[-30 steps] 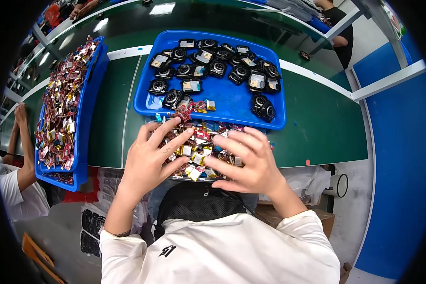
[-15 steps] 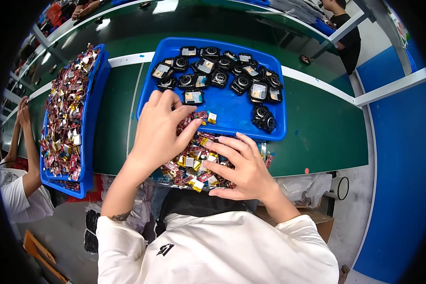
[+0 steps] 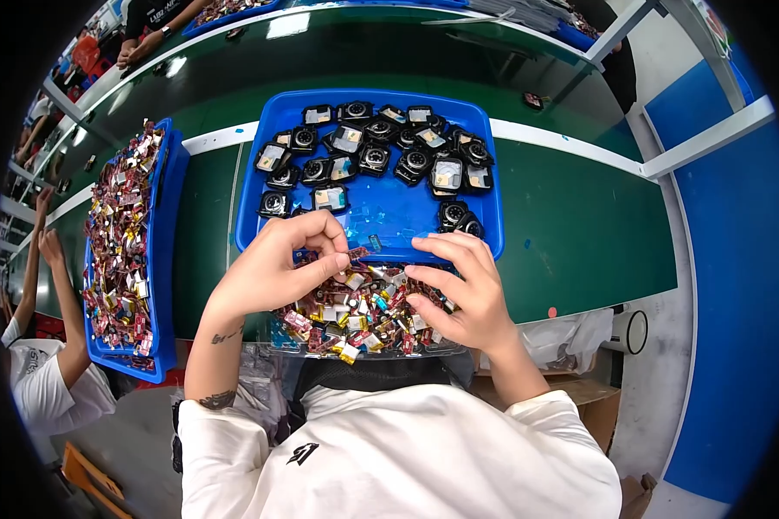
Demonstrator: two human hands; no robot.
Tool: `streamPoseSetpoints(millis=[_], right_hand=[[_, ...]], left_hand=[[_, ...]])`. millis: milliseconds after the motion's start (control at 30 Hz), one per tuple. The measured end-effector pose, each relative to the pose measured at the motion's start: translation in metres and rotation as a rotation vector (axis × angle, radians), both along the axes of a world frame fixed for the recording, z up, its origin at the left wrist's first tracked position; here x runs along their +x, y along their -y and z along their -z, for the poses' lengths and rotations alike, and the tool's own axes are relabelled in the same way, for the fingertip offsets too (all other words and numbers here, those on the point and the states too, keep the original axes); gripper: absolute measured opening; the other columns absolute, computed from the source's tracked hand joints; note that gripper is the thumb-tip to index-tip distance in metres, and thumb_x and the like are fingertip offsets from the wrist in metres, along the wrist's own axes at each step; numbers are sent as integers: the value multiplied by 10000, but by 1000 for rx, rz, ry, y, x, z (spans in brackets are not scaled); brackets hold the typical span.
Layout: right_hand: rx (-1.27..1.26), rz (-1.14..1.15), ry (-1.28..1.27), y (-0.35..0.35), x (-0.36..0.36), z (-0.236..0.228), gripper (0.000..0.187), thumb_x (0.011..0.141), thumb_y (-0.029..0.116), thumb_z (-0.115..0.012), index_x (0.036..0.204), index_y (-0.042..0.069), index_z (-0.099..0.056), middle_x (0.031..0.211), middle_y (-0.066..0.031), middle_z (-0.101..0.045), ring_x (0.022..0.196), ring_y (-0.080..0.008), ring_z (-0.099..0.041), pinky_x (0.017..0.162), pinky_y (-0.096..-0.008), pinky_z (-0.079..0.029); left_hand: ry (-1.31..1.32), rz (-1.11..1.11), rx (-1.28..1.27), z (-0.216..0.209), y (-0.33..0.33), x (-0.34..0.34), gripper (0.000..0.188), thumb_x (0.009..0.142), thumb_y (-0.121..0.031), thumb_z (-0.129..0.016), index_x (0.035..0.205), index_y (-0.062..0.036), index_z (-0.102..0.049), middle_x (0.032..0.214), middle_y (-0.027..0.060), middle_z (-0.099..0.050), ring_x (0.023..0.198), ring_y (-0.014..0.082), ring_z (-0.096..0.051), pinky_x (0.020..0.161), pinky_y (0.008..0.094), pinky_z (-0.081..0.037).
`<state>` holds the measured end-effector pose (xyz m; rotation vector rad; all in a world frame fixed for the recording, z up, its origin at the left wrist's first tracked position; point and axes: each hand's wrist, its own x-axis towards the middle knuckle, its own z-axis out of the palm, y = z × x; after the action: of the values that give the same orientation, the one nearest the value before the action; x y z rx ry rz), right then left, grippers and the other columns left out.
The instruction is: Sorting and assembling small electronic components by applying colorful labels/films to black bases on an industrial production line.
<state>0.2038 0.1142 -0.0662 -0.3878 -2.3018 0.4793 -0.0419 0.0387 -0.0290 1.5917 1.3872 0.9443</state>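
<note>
My left hand (image 3: 277,266) is closed, thumb and forefinger pinching a small red circuit board (image 3: 358,253) above the near rim of a blue tray (image 3: 389,221). Below it lies a heap of red circuit boards (image 3: 355,316), mixed with silver and yellow battery-like cells, in a clear shallow tray (image 3: 407,350) at the table edge. Over the right side of this heap, my right hand (image 3: 467,294) is held open with its fingers apart. In the blue tray sit several black watch-like cases (image 3: 374,158), some with round dark faces, some showing pale rectangular insides.
A long blue bin (image 3: 169,251) piled with similar boards stands to the left. Nearby, a co-worker's arms (image 3: 65,303) reach over the green table (image 3: 580,233). A white metal frame (image 3: 710,138) rises at the right. Another person's hands (image 3: 138,50) rest at the far left.
My left hand has drawn back toward me from the blue tray, and the pinched board is now visible. The right hand's fingers have lifted from the heap. The whole view has shifted slightly.
</note>
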Motion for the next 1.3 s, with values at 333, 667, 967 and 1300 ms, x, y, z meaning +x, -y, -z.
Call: streamPoseSetpoints(millis=[333, 667, 967, 1300], right_hand=[[-669, -309, -237, -46, -22, -75, 389, 851, 92, -646, 1225, 33, -553, 1028, -82, -610, 928, -151, -589, 763, -268, -484], [-406, -342, -338, -77, -46, -124, 113, 799, -49, -653, 909, -32, -673, 862, -80, -642, 793, -125, -645, 688, -217, -523], [-8, -212, -291, -90, -60, -122, 206, 702, -109, -652, 873, 6, -661, 802, -96, -615, 712, -199, -613, 606, -280, -494], [250, -221, -270, -98, -68, -113, 215, 690, -93, -664, 878, 11, -658, 785, -87, -594, 665, -220, -608, 559, -309, -488]], left_hand=[[114, 36, 114, -66, -27, 23, 106, 853, -49, -637, 891, 17, -563, 778, 74, -663, 758, 119, -659, 655, 197, -470], [347, 25, 233, -97, -54, 12, 240, 927, -197, -566, 969, 37, -596, 831, 89, -654, 717, 129, -646, 664, 219, -478], [326, -70, 199, -80, -73, -6, 137, 852, -95, -652, 773, 17, -637, 745, 35, -613, 704, 77, -554, 654, 212, -439], [327, -117, 155, -72, -85, -7, 140, 847, -118, -665, 785, 2, -628, 705, -8, -586, 654, 30, -492, 589, 193, -383]])
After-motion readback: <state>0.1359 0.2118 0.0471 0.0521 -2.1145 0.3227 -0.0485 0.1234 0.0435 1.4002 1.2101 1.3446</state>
